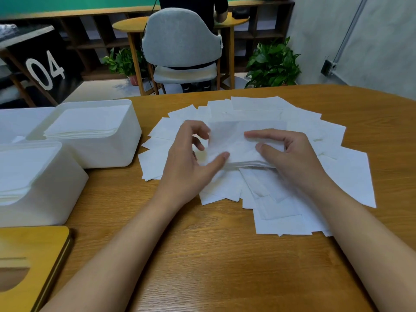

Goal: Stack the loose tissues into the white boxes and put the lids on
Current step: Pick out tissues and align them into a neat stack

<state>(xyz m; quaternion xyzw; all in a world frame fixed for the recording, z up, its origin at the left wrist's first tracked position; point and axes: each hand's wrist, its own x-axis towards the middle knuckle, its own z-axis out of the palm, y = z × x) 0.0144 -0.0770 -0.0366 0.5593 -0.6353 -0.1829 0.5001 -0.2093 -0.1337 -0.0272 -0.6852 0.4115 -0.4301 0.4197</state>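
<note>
Loose white tissues (351, 174) lie fanned out over the wooden table (213, 255). Above their middle I hold a small stack of tissues (236, 143). My right hand (290, 158) pinches the stack's right end, thumb below and fingers on top. My left hand (191, 163) touches the stack's left end with thumb and curled fingers. Two white boxes without lids stand at the left: the far box (126, 149) and the near box (56, 190), each with a pile of tissues inside. A wooden lid (33, 251) with an oval slot lies at the bottom left.
Beyond the table's far edge stands a grey chair (182, 39) with a person seated at a round table behind it. Potted plants (272, 64) are on the floor. A black sign marked 04 (45, 68) is at the left.
</note>
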